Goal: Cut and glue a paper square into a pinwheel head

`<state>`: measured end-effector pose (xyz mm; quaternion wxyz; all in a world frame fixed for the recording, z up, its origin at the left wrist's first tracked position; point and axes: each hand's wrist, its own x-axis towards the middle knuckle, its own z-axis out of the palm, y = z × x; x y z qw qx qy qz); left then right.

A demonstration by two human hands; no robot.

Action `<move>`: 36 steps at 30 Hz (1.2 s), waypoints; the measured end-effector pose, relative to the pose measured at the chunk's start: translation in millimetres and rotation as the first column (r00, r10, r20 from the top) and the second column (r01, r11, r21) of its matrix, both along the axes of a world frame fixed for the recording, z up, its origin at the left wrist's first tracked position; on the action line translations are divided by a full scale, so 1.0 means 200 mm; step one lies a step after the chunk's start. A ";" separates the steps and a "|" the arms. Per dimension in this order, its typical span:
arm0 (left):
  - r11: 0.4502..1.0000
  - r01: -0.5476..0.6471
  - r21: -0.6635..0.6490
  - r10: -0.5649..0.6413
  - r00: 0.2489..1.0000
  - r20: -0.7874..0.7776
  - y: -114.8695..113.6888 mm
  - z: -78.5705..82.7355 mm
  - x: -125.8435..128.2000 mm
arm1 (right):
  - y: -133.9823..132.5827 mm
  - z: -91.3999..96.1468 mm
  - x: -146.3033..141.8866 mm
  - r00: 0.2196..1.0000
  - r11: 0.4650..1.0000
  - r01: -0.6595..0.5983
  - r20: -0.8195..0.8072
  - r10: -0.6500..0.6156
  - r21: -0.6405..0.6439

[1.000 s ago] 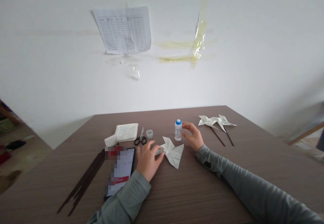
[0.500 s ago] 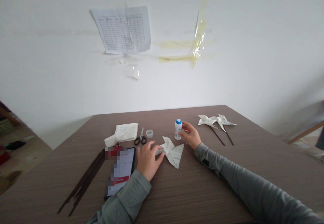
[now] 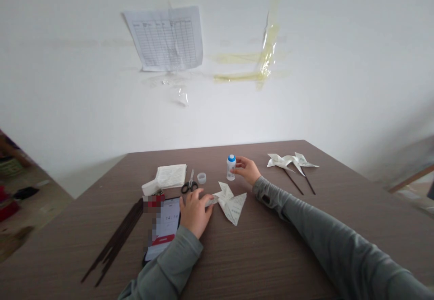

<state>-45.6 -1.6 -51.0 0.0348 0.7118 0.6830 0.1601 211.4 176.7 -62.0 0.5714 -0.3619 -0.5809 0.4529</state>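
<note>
Right hand (image 3: 246, 171) half open, fingertips (image 3: 236, 164) against side of upright blue-capped white bottle (image 3: 231, 167), not wrapped round it. Bottle now closer above folded paper pinwheel (image 3: 231, 204) than a second ago, hand shifted with it. Left hand (image 3: 195, 213) unchanged, fingers on pinwheel's left point; pinch or press, cannot tell. Pinwheel lies on wood-grain table (image 3: 257, 246), just beside left hand. Finished pinwheels on dark sticks (image 3: 292, 161) sit right of right hand, unmoved.

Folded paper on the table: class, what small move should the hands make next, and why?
Probably close the right hand around the blue-capped bottle: it is already right beside the bottle, while the left hand holds down the folded paper.
</note>
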 end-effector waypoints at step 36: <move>0.999 -0.027 -0.041 0.028 1.000 0.006 0.01 0.03 0.02 | -0.04 0.01 -0.13 0.850 0.982 0.088 0.502 -0.162 0.168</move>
